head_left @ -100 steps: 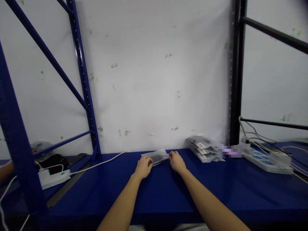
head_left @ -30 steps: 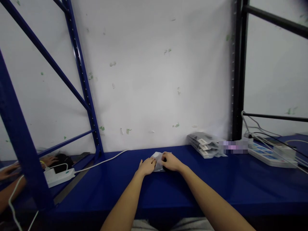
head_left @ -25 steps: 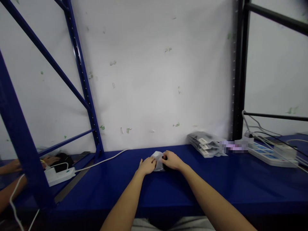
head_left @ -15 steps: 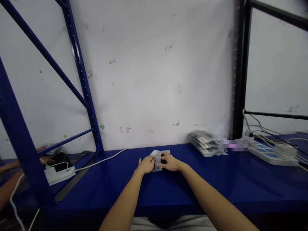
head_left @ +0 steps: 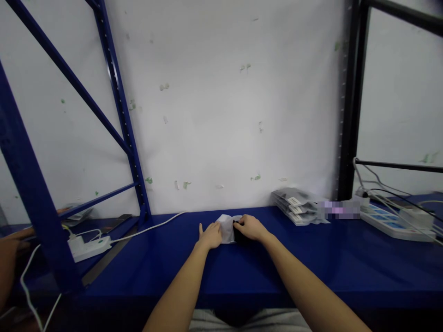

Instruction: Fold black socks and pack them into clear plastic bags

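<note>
A small translucent whitish plastic bag (head_left: 226, 228) lies on the blue tabletop in front of me. My left hand (head_left: 211, 236) rests on the bag's left side, fingers stretched over it and thumb sticking out away from it. At the bag's right end, my right hand (head_left: 252, 227) pinches a flat black item (head_left: 238, 231) between thumb and fingers. That item shows at the bag's right edge, partly covered by the hand. Its kind cannot be made out.
A stack of grey plastic packets (head_left: 296, 207) with white labels lies at the back right. Beyond it sits a white power strip (head_left: 394, 223) with tangled cables. On the left stand a blue rack post (head_left: 34, 193) and another white power strip (head_left: 90, 249). Another person's arm (head_left: 14, 251) shows at the far left.
My right hand has closed from a spread grip at the bag's right edge into a pinch, and the black item now shows there. The left hand still lies on the bag.
</note>
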Available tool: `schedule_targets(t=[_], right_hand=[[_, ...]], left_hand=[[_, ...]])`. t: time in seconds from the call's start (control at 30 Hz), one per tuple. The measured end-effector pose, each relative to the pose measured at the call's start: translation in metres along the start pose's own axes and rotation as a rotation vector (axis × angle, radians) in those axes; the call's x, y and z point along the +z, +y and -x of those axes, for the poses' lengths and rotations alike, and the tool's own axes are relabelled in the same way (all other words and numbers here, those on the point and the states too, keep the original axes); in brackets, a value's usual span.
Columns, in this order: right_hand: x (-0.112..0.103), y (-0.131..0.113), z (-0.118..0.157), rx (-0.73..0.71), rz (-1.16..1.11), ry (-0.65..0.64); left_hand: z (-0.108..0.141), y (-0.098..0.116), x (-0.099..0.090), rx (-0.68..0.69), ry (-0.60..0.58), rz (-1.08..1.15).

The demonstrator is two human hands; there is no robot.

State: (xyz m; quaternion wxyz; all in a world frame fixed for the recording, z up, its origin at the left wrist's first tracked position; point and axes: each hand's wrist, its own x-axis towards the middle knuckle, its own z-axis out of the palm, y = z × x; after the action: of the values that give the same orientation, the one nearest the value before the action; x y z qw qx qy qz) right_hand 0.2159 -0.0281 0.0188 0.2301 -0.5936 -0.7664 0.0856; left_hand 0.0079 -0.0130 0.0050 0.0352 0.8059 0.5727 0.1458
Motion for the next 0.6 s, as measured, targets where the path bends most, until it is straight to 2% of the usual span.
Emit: schedule_targets(t=[0.2,0.3,0.4,0.47,0.6], right_hand=[[-0.004,0.012,0.000,0.191,0.112,0.049],[-0.007,0.013,0.001,0.214,0.143,0.083],[-0.007,0.010,0.002,0.203,0.135,0.083],[-0.005,0.007,0.002,0.186,0.110,0.067],[-0.001,0.003,0.003,0.132,0.034,0.023]], left_hand=[[0.002,-0.017,-0.006,-0.112,0.075,-0.040],[0.003,-0.026,-0.017,-0.168,0.152,-0.058],[0.002,-0.024,-0.024,-0.165,0.216,-0.056],[0.002,-0.018,-0.023,-0.132,0.212,-0.050],[0.006,-0.008,-0.016,-0.078,0.121,-0.050]])
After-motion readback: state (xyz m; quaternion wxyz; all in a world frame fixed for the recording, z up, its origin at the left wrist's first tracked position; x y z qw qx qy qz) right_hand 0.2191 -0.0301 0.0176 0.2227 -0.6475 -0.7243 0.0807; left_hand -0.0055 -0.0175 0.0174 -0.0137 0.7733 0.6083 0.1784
